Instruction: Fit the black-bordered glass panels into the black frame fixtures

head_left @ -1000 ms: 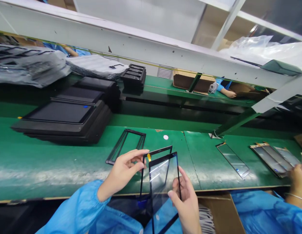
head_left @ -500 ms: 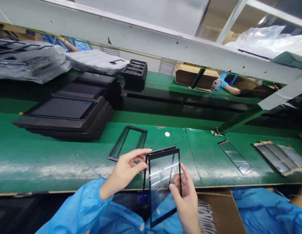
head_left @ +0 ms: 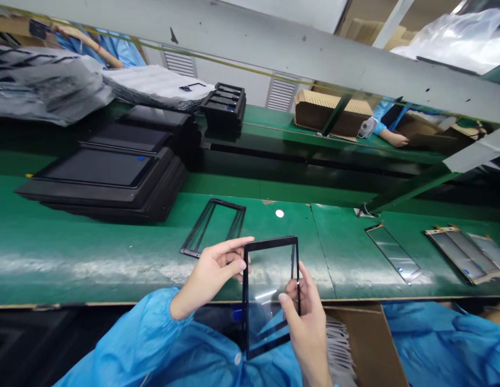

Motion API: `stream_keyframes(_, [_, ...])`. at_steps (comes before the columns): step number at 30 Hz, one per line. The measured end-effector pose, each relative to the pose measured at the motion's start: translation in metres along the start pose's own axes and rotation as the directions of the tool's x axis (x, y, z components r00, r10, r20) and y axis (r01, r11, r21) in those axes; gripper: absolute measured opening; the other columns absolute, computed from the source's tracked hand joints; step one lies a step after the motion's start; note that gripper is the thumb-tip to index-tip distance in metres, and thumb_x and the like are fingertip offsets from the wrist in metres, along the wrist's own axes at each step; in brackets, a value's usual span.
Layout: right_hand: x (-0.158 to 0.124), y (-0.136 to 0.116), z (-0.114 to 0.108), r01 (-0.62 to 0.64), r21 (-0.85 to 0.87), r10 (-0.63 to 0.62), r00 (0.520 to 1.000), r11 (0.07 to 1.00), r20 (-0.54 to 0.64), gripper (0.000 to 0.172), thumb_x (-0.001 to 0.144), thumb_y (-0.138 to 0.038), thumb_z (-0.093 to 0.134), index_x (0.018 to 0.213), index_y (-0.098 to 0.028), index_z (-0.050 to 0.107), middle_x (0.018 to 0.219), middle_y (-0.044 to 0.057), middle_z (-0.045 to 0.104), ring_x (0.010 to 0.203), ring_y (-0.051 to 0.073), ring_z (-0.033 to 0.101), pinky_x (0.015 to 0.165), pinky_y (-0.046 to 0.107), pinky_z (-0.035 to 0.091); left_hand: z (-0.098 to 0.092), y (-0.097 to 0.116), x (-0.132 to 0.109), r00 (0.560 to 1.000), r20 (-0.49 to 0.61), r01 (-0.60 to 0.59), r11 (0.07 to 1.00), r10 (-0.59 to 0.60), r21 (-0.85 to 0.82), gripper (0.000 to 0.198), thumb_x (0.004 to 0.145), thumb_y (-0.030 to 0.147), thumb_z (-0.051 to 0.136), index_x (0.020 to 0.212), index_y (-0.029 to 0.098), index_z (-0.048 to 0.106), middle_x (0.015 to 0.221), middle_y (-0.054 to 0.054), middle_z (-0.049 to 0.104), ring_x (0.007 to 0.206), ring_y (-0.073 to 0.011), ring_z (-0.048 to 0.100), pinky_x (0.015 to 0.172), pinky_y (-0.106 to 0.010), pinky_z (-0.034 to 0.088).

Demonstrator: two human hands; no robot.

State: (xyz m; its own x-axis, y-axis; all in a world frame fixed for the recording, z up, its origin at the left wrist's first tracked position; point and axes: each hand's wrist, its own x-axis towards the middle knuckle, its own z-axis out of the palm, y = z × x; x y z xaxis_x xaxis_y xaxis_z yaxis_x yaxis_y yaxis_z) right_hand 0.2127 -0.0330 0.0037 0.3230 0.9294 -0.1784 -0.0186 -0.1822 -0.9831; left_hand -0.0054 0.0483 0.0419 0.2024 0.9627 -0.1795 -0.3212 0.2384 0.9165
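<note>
In front of my body, my right hand grips a clear glass touch panel with a black border, thumb on its face and fingers behind. A thin black bezel frame lies directly behind the panel, mostly hidden by it. My left hand pinches the upper left edge, where frame and panel meet. Panel and frame are tilted, close together and lined up; whether they touch all round cannot be seen. Beyond my left hand, more black bezel frames lie on the green bench.
Black trays with dark screens are stacked at the left. Several glass panels lie at the right. A metal post and an overhead beam cross the view. A co-worker's blue sleeve is at lower right, beside a cardboard box.
The glass panel has come up against the bezel frame, closing the gap seen at their top and left. Both hands keep their holds. The view has shifted slightly.
</note>
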Motion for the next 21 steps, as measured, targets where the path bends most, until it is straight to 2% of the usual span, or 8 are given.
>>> stream_keyframes(5, [-0.002,0.000,0.003,-0.019,0.012,0.019,1.000,1.000,0.003,0.074,0.089,-0.043,0.080,0.157,-0.032,0.051,0.101,0.000,0.067,0.082,0.015,0.063,0.075,0.027,0.058,0.000,-0.002,0.001,0.999,-0.025,0.044,0.999,-0.045,-0.011,0.057,0.080,0.034,0.092,0.133,0.024,0.077,0.100,-0.009,0.080,0.084,-0.0207,0.079,0.060,-0.020,0.063])
stream_keyframes(13, [-0.002,0.001,0.006,-0.010,-0.003,0.010,1.000,1.000,-0.006,0.074,0.090,-0.044,0.080,0.158,-0.034,0.052,0.099,0.000,0.068,0.081,0.016,0.064,0.074,0.027,0.059,0.001,-0.004,0.000,0.999,-0.029,0.036,0.999,-0.036,0.008,0.057,0.083,0.034,0.089,0.136,0.020,0.074,0.102,-0.010,0.081,0.090,-0.0227,0.079,0.060,-0.020,0.063])
stream_keyframes(17, [-0.004,0.007,0.003,0.028,-0.075,-0.028,1.000,0.997,0.002,0.072,0.094,-0.043,0.075,0.160,-0.033,0.049,0.103,0.003,0.070,0.084,0.018,0.067,0.079,0.032,0.061,0.002,-0.003,0.000,0.998,-0.051,0.045,0.998,-0.043,0.042,0.060,0.083,0.036,0.089,0.138,0.019,0.073,0.105,-0.014,0.083,0.098,-0.0275,0.081,0.060,-0.020,0.063])
stream_keyframes(19, [-0.002,0.005,0.000,0.129,-0.193,-0.134,0.991,0.973,-0.017,0.068,0.092,-0.043,0.076,0.156,-0.031,0.055,0.123,0.009,0.069,0.102,0.024,0.069,0.094,0.042,0.060,0.003,0.000,-0.001,0.996,-0.074,0.053,0.996,-0.047,0.078,0.058,0.082,0.035,0.088,0.136,0.017,0.075,0.107,-0.014,0.083,0.097,-0.0293,0.083,0.058,-0.020,0.063])
stream_keyframes(21, [0.005,-0.002,-0.006,0.238,-0.279,-0.260,0.964,0.930,-0.047,0.066,0.092,-0.043,0.077,0.153,-0.029,0.059,0.151,0.014,0.058,0.131,0.033,0.061,0.114,0.053,0.049,0.004,0.003,-0.004,0.996,-0.081,0.053,0.990,-0.042,0.131,0.053,0.082,0.033,0.088,0.132,0.017,0.078,0.100,-0.012,0.084,0.093,-0.0296,0.084,0.057,-0.020,0.062])
